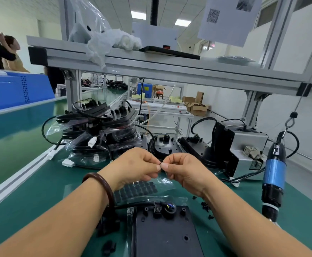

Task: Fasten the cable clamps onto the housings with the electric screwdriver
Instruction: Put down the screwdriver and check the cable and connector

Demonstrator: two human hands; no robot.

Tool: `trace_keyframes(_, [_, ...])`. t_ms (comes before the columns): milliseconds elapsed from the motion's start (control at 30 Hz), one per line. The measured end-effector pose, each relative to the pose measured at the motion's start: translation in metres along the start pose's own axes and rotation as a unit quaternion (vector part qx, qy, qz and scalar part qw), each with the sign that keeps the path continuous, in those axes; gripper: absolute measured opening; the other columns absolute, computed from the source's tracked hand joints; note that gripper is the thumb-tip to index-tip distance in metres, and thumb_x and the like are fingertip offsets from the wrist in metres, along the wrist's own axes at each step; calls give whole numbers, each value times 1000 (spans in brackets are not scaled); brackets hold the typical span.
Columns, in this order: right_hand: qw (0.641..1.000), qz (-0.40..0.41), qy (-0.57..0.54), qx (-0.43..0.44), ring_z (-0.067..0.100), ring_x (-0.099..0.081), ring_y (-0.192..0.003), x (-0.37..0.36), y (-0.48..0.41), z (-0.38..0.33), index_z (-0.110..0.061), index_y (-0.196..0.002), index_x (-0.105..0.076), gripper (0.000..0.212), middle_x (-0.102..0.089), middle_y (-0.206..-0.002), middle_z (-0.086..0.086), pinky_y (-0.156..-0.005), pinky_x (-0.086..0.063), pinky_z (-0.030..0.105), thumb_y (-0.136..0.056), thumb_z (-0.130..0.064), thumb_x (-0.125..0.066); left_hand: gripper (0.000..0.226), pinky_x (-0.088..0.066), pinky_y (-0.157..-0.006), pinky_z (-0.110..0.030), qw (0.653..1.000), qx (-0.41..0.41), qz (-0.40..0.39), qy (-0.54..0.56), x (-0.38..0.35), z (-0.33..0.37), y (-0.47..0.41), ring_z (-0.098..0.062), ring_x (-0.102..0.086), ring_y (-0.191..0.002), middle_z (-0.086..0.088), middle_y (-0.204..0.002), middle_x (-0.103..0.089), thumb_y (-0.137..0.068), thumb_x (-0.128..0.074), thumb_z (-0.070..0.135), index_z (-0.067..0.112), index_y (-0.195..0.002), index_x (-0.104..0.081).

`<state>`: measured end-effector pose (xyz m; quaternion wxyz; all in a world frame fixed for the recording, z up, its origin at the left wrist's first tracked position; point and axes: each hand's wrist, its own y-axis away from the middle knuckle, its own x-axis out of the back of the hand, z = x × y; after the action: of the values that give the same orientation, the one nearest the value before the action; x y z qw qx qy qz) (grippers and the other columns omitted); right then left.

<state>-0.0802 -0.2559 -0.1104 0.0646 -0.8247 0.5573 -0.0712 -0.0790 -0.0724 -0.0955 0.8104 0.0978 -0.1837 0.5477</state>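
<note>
Hands (162,166) pinch a small black part above the green bench mat (299,225).

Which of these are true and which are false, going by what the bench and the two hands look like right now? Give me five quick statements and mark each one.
1. Both hands pinch one small black part between their fingertips, left hand and right hand. True.
2. The electric screwdriver is held in the right hand. False: it hangs from a hook at the right, untouched.
3. A dark bracelet sits on the left wrist. True.
4. The black housing nearest the person lies on a red mat. False: the mat is green.
5. Bagged housings are stacked behind the hands, to their left. True.
</note>
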Motion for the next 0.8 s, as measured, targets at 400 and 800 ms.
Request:
trace_keyframes(400, [1000, 6, -11, -10, 11, -48, -56, -5, 4, -8, -3, -77, -65, 7, -56, -63, 6, -56, -43, 19, -83, -1, -66, 8, -51, -55, -17, 994, 19, 21, 108, 2, 6, 9, -11, -70, -70, -8, -78, -74, -85, -67, 9, 7, -78, -71])
trace_keyframes(800, [999, 36, -1, -17, 11, -58, -61, -10, 8, -24, -5, -84, -68, 12, -65, -76, 7, -55, -48, 19, -90, -15, -63, 16, -54, -62, -16, 967, -65, 29, 246, 0, 1, 23, -10, -69, -79, -9, -92, -74, -76, -68, 18, 14, -89, -76])
